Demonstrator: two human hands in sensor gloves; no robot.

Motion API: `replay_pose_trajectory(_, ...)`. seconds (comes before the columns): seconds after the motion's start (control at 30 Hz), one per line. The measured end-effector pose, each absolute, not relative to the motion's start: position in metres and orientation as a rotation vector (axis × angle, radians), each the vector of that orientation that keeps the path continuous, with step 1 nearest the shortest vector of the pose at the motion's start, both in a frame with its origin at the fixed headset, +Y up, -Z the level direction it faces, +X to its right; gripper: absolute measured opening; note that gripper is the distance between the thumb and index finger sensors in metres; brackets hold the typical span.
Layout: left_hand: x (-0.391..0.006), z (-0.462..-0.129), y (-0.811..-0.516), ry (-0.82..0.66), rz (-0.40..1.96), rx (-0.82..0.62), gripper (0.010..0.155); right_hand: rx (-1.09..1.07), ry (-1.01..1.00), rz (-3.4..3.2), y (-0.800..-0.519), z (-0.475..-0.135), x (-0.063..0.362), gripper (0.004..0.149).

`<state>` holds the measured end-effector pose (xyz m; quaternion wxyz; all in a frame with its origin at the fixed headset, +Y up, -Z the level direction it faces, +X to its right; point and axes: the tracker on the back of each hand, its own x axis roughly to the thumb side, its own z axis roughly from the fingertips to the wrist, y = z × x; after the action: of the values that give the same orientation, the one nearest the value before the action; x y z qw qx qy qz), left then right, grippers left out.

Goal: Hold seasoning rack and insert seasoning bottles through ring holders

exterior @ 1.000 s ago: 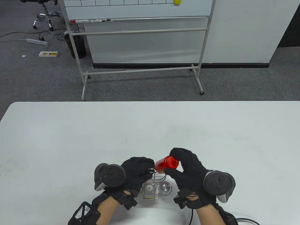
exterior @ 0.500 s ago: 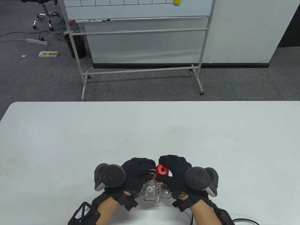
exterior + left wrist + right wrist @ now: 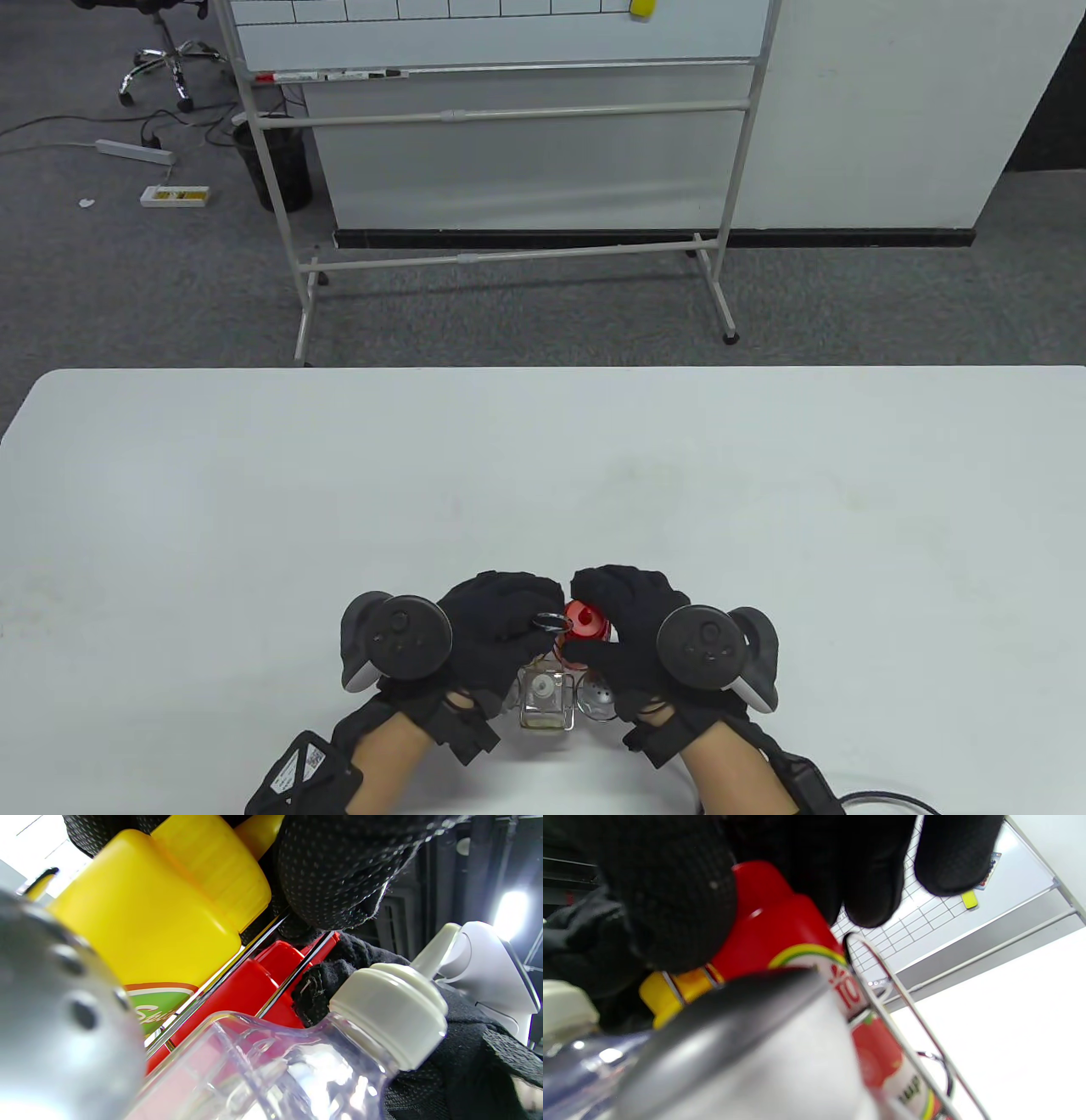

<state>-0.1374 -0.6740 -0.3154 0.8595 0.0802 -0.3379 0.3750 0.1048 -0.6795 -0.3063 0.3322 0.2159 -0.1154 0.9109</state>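
Note:
A wire seasoning rack (image 3: 550, 622) stands near the table's front edge. My left hand (image 3: 501, 624) grips its top loop. My right hand (image 3: 615, 624) holds the red ketchup bottle (image 3: 585, 619) upright by its top, inside a ring of the rack; the bottle also shows in the right wrist view (image 3: 793, 942), with a wire ring (image 3: 882, 988) around it. A yellow bottle (image 3: 148, 916), a clear bottle with a white cap (image 3: 541, 694) and a shaker with a perforated metal top (image 3: 599, 694) sit in the rack.
The white table (image 3: 543, 475) stretches far and to both sides of the rack. A whiteboard on a stand (image 3: 509, 127) is on the floor beyond the table.
My right hand swung the red bottle from tilted to upright and lowered it into the rack beside my left hand. My left hand stayed on the rack.

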Motion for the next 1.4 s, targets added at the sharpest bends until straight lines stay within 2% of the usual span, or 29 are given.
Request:
replay_pose_trajectory(0.27, -0.138, -0.316, -0.674, -0.706, 0.793, 0.170, 0.040, 0.565, -0.290, 2.375, -0.667, -0.305, 0.120, 0.082)
replay_pose_trajectory(0.37, -0.139, -0.316, -0.673, -0.702, 0.797, 0.171, 0.040, 0.461, -0.389, 2.371, -0.656, -0.304, 0.145, 0.083)
replay_pose_trajectory(0.47, -0.140, -0.317, -0.673, -0.699, 0.799, 0.172, 0.040, 0.265, -0.470, 2.388, -0.653, -0.305, 0.179, 0.082)
replay_pose_trajectory(0.6, -0.141, -0.317, -0.673, -0.697, 0.799, 0.172, 0.040, -0.082, -0.467, 2.481, -0.669, -0.313, 0.221, 0.082)
replay_pose_trajectory(0.67, -0.141, -0.317, -0.673, -0.697, 0.797, 0.172, 0.040, -0.185, -0.443, 2.505, -0.679, -0.318, 0.233, 0.082)
replay_pose_trajectory(0.87, -0.141, -0.317, -0.673, -0.695, 0.798, 0.171, 0.040, -0.460, -0.114, 2.484, -0.724, -0.337, 0.258, 0.085)
replay_pose_trajectory(1.03, -0.142, -0.318, -0.672, -0.689, 0.801, 0.171, 0.040, -0.505, 0.043, 2.432, -0.746, -0.346, 0.260, 0.086)
replay_pose_trajectory(1.27, -0.144, -0.321, -0.668, -0.656, 0.798, 0.185, 0.040, -0.470, 0.096, 2.451, -0.742, -0.345, 0.252, 0.088)
replay_pose_trajectory(1.4, -0.143, -0.331, -0.654, -0.628, 0.787, 0.181, 0.040, -0.455, 0.075, 2.423, -0.735, -0.342, 0.250, 0.088)
